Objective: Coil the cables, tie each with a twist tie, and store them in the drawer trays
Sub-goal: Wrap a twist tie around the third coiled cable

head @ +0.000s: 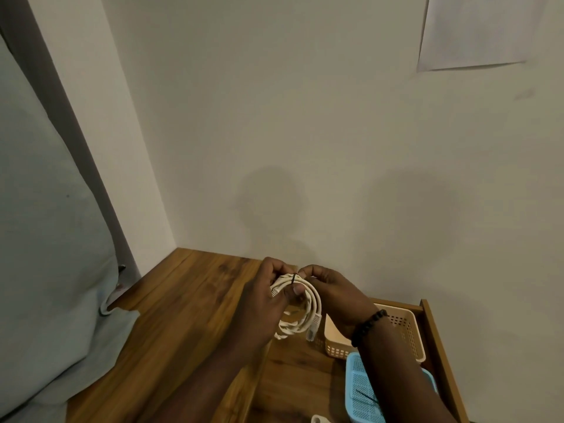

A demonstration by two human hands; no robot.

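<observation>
A coiled white cable (308,312) with a clear plug hanging at its right hangs in the air above the wooden top (189,303). My left hand (265,288) grips the coil's upper left, thumb pressed on the strands. A thin black twist tie (293,278) wraps the top of the coil. My right hand (332,291) pinches the tie's end there; a black bead bracelet is on that wrist. Below sits an open drawer (433,334) holding a beige tray (406,325) and a blue tray (363,392) with a black tie lying inside.
The wall stands close behind the wooden top. A grey-blue cushion or fabric (52,270) fills the left side and drapes over the top's left edge. A white object (320,419) peeks in at the bottom edge inside the drawer.
</observation>
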